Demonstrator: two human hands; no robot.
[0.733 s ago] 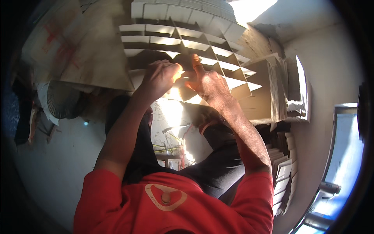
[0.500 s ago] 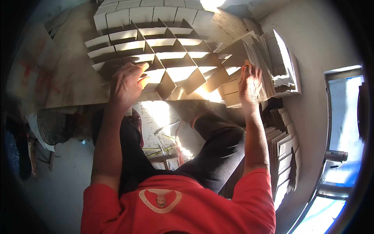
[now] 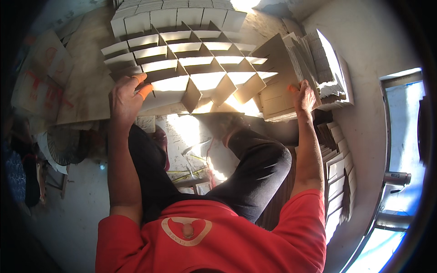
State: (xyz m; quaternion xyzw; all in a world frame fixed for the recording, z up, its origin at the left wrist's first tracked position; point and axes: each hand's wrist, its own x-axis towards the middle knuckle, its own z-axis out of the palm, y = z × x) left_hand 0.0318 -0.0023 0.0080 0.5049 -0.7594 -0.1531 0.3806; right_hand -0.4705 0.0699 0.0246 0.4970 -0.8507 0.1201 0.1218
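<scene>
1. Far left: flat cardboard sheets [image 3: 50, 86] with red markings, spread on the floor, untouched; below them a small round fan [image 3: 63, 145]
2. Left hand [image 3: 124, 98], fingers curled over the near-left edge of the cardboard cell divider [image 3: 191, 68], gripping a strip there; orange cover on a fingertip [image 3: 144, 91]
3. Centre: divider grid lying just beyond the knees, many cells already slotted into diamonds and squares; near row looks looser, with strip ends jutting free, so judged mostly assembled with the front edge unfinished
4. Below the grid: legs in dark trousers [image 3: 255, 173], red shirt [image 3: 218, 241] at the bottom, sunlit floor between the legs with bits of scrap
5. Right hand [image 3: 304, 96], laid against the front of the stack of cut cardboard strips [image 3: 291, 86] just beside the grid's right end; fingers reaching onto it, though whether clamped on one strip or only pressing cannot be told
6. Further right: more bundles of strips [image 3: 339, 177] leaning along the wall, seemingly plenty of stock left to slot
7. Far right: pale wall and a bright window opening [image 3: 403, 118]
</scene>
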